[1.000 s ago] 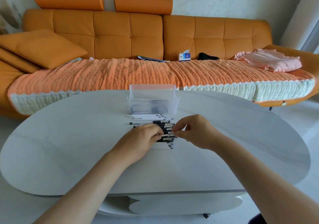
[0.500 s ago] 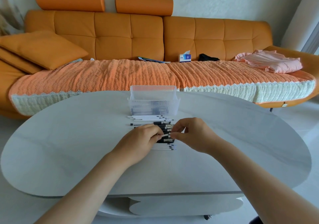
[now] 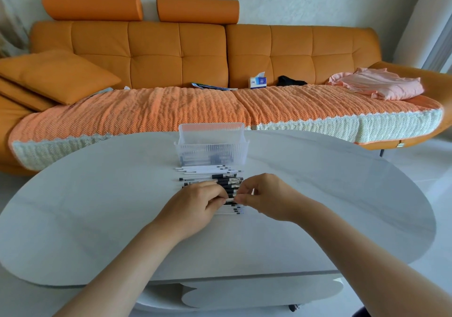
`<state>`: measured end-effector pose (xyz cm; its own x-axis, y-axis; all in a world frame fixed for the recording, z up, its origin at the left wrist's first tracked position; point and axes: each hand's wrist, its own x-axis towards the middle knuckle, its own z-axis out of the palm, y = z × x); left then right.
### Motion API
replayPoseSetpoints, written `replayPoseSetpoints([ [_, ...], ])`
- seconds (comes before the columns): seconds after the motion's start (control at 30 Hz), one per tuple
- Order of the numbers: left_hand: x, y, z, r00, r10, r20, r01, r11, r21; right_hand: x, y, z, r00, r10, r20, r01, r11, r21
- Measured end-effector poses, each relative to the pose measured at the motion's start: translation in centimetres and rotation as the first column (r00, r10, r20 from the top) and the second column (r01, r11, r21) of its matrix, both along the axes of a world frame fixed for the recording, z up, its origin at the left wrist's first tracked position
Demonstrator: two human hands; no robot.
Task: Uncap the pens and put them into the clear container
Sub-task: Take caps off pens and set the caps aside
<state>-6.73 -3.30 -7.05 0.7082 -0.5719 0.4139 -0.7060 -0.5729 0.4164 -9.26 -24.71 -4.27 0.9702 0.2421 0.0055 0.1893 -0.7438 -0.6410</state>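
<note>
Just in front of clear container [image 3: 211, 151], on white table [image 3: 97, 206], pens [image 3: 210, 181] lie in a row. L hand [image 3: 195, 206] & R hand [image 3: 266, 197] meet over row's near end, fingertips pinching one pen [image 3: 231, 197] btwn them; cap state: can't tell. Dark pens show inside container.

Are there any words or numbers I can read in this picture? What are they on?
Nothing reads clearly.
Tissue box on the sofa: blue label with print, too blurred to read.
Booklet on the sofa: cover too blurred to read.
Pens on the table: tiny marks on the barrels, too small to read.
Clear container: no label shows.
</note>
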Motion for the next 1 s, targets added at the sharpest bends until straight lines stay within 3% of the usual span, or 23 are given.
replayPoseSetpoints([
  [0.17,0.0,-0.3,-0.4,0.999,-0.031,0.020,0.030,0.999,0.040,1.1,-1.3,0.3,0.993,-0.088,0.073,0.086,0.996,0.029],
  [0.23,0.0,-0.3,-0.7,0.999,-0.044,0.015,0.043,0.997,0.066,1.4,-1.9,0.0,0.985,-0.130,0.116,0.134,0.991,-0.026],
  [0.57,0.4,-0.2,-1.4,0.995,-0.022,0.097,0.005,0.984,0.175,2.2,-1.0,-1.3,0.993,-0.016,0.114,0.046,0.964,-0.261],
  [1.0,1.3,0.1,-1.8,0.991,0.033,0.129,-0.055,0.984,0.169,2.5,-0.6,-0.7,0.985,-0.084,0.151,0.127,0.945,-0.302],
])
